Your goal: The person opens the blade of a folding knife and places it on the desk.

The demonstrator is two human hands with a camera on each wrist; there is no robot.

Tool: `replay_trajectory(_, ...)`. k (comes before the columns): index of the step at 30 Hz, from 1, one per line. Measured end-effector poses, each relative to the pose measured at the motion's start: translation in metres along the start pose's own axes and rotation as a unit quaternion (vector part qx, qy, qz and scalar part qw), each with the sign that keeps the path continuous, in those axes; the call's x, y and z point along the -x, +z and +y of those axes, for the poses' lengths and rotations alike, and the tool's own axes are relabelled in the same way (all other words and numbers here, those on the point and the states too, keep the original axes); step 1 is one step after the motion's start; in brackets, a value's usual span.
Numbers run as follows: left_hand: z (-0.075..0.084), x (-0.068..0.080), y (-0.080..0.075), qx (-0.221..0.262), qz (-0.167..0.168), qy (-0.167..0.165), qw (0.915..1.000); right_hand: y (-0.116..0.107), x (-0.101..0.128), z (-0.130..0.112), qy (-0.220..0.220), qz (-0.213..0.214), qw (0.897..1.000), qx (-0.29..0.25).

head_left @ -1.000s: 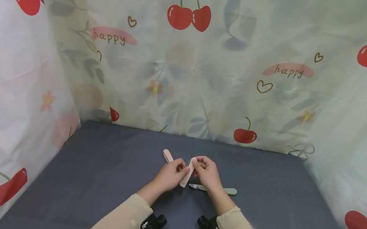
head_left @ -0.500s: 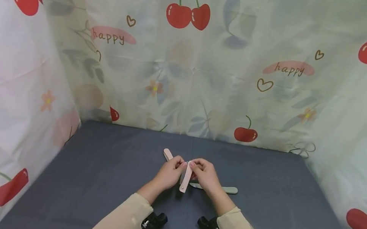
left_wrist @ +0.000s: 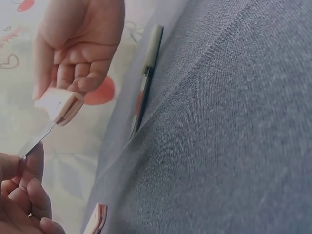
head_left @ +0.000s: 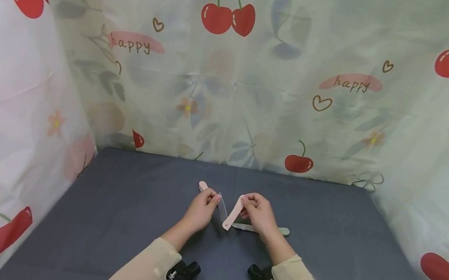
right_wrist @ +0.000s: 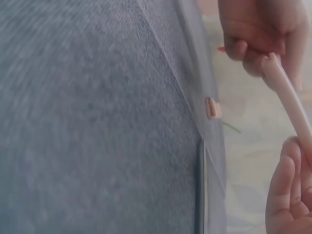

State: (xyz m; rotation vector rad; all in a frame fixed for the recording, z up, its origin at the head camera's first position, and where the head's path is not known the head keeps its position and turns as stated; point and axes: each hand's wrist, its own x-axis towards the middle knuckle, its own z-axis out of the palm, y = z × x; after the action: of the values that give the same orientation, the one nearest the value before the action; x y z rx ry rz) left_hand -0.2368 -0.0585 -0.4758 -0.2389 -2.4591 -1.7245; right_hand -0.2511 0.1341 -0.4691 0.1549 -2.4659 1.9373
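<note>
A folding knife with a pink handle [head_left: 233, 213] is held up over the table between both hands, unfolded to a V with its pivot lowest in the head view. My left hand [head_left: 199, 209] pinches the thin steel blade [left_wrist: 35, 143] between thumb and forefinger. The far end of the handle is gripped by my right hand [head_left: 260, 214], thumb on its near face. Under the right wrist lies a green-handled folding knife [head_left: 283, 232], its blade out and partly covered by the arm. Another pink folding knife [head_left: 203, 186] lies behind the left hand, which hides part of it.
The table [head_left: 134, 222] has a dark grey cloth cover. Cherry-printed curtains [head_left: 230, 126] hang at the back and both sides. Black camera mounts [head_left: 187, 271] are strapped to both forearms.
The held knife's blade has swung out of its pink handle. My left hand has drawn left with the blade, and the right hand has shifted right with the handle end.
</note>
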Motion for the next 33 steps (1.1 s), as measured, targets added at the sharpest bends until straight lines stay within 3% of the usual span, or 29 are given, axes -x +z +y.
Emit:
replay_trajectory(7, -0.004, 0.002, -0.008, 0.03, 0.008, -0.007, 0.9995, -0.009, 0.001, 0.0, 0.022, 0.001, 0.999, -0.024)
replay_trajectory(24, -0.014, 0.012, -0.017, 0.105, 0.062, -0.061, 0.9907, -0.02, 0.007, 0.009, 0.051, -0.028, 0.993, -0.098)
replay_trajectory(28, -0.017, 0.011, -0.019, 0.117, 0.061, -0.075, 0.9884, -0.021, 0.007, 0.009, 0.052, -0.038, 0.992, -0.111)
replay_trajectory(33, -0.017, 0.009, -0.027, 0.112, 0.035, -0.098, 0.9882, -0.022, 0.005, 0.008, 0.054, -0.05, 0.991, -0.114)
